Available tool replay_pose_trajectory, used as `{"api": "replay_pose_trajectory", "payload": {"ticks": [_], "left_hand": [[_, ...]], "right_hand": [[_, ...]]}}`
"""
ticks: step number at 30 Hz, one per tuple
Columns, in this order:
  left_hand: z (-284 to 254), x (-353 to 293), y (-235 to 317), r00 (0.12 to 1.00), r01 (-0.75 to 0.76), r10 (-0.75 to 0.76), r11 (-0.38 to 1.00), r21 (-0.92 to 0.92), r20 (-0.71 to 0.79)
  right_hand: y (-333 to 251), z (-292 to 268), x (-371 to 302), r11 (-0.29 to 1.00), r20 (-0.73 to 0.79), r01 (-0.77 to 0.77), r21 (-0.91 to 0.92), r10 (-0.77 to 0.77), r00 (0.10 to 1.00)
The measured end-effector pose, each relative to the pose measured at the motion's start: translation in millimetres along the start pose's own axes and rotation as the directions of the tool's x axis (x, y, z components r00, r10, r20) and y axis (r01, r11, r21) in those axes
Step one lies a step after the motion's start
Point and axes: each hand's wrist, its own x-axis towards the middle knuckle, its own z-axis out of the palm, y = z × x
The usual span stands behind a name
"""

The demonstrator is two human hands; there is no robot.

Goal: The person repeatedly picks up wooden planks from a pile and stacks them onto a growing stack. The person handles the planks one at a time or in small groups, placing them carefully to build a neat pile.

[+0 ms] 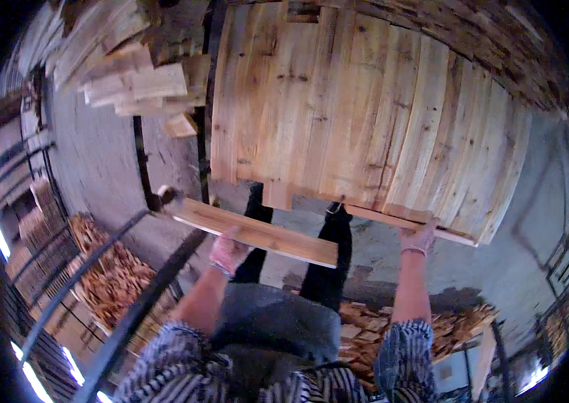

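My left hand (228,252), in a pinkish work glove, is closed around the middle of a short wooden plank (264,235). This plank is held level above the floor, in front of my legs. Farther right, my gloved right hand (418,238) grips a narrow wooden strip (382,216) by its near side. The strip lies along the near edge of a wide layer of boards (338,107) set side by side. Its fingers are partly hidden against the wood, and whether the strip touches the layer I cannot tell.
Loose boards (136,84) lie in a pile at the far left. Dark metal rails (143,292) run along my left side. Wood scraps (116,282) are heaped beyond them, with more offcuts (365,336) near my right arm. Grey concrete floor (96,148) shows around the boards.
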Motion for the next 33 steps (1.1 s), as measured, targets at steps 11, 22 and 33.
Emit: {"api": "replay_pose_trajectory", "payload": {"ticks": [11, 22, 33], "left_hand": [[102.7, 67.1, -3.4, 0.975, 0.073, -0.073, 0.997, 0.009, 0.211], [181.5, -107.3, 0.6, 0.820, -0.557, 0.403, 0.724, 0.407, 0.406], [466.0, -54.9, 16.4, 0.207, -0.149, 0.007, -0.988, 0.038, 0.978]], "right_hand": [[-103.0, -14.8, -52.6, 0.956, -0.488, -0.118, 0.269, 0.241, 0.839], [-149.6, 59.5, 54.9, -0.296, 0.410, 0.302, -0.906, -0.445, 0.796], [-134.1, 60.1, 64.5, -0.290, 0.309, 0.247, -0.924, -0.192, 0.931]]}}
